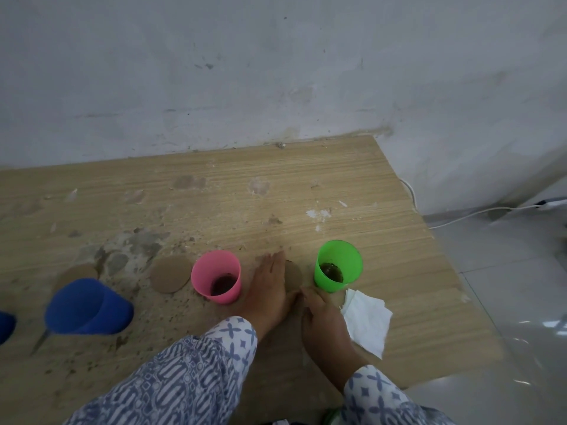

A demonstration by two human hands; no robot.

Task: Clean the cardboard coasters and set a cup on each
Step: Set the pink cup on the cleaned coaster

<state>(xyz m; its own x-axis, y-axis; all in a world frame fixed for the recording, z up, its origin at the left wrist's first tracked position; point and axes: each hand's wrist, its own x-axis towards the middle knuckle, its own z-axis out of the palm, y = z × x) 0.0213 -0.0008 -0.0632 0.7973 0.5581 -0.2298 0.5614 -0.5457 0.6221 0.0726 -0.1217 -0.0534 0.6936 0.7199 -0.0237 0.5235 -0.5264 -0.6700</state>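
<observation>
The left hand (270, 286) lies flat over a coaster (294, 275); only the coaster's right part shows. Right hand (325, 320): the fingers are hidden under its back, so grip on the tissue (366, 320) cannot be determined. The blue cup (89, 306) is blurred and covers the near part of the far-left coaster (78, 271). A blue item (5, 326) at the left edge and a green item (332, 419) at the bottom edge are cut off; neither is identifiable.

Stained wooden table (276, 191); white cable (460, 217) on floor (506, 286).
</observation>
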